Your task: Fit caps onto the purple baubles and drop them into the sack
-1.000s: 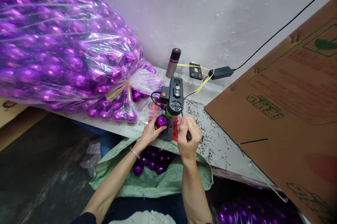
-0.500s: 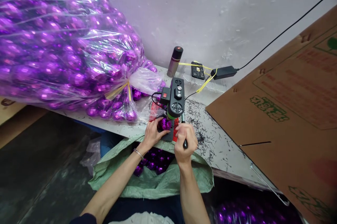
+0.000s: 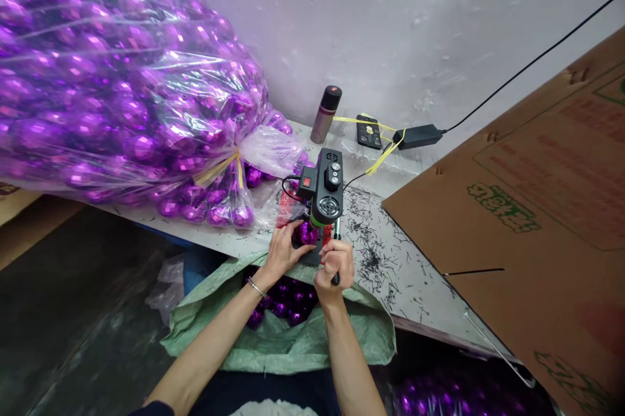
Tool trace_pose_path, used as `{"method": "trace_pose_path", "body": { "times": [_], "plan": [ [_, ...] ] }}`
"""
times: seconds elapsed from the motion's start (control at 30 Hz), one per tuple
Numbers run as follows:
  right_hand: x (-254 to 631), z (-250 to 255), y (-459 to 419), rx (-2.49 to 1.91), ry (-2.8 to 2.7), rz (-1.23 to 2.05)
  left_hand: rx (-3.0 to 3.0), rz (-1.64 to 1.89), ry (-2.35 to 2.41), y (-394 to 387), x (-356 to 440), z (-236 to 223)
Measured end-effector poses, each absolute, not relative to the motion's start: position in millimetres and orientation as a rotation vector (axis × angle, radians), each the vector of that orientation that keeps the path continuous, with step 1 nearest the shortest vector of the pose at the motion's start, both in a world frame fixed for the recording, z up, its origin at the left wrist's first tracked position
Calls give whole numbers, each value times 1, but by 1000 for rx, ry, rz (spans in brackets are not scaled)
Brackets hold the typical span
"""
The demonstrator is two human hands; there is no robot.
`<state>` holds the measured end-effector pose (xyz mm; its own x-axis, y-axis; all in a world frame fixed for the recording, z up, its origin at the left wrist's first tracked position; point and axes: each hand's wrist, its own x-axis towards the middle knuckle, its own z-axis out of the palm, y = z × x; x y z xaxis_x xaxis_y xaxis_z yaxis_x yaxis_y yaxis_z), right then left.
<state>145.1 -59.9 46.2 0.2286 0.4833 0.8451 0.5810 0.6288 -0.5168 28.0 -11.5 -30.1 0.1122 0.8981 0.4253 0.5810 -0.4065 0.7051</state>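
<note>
My left hand (image 3: 283, 248) has its thumb and fingers around a shiny purple faceted ball (image 3: 307, 232). The ball sits under the head of a small black drill press (image 3: 329, 185), on its dark base. My right hand (image 3: 336, 267) is closed round the press's lever handle (image 3: 336, 278), just right of the ball. Where the tool meets the ball is hidden under the press head. Below both hands, a green woven sack (image 3: 351, 331) gapes open, with several purple balls (image 3: 288, 308) inside.
A big clear bag of purple balls (image 3: 122, 90) fills the left. Black shavings (image 3: 374, 253) litter the table. Behind the press stand a dark bottle (image 3: 326, 115), a phone (image 3: 368, 132) and a power adapter (image 3: 418, 136). A cardboard box (image 3: 537, 227) leans in at right.
My right hand has moved slightly left and down with the lever handle. My left hand stays at the ball under the press.
</note>
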Motion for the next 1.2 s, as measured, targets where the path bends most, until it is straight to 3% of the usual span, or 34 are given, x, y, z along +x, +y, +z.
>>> {"method": "trace_pose_path", "body": {
  "times": [0.6, 0.93, 1.2],
  "plan": [
    [148, 34, -56, -907, -1467, -162, 2008, 1173, 1420, -10, 27, -33],
    [146, 112, -58, -1069, -1346, 4, 2131, 1260, 1328, -21, 21, -31],
    [148, 94, -64, -1049, -1440, -74, 2497, 1166, 1050, -82, -20, -27]
  ]
}}
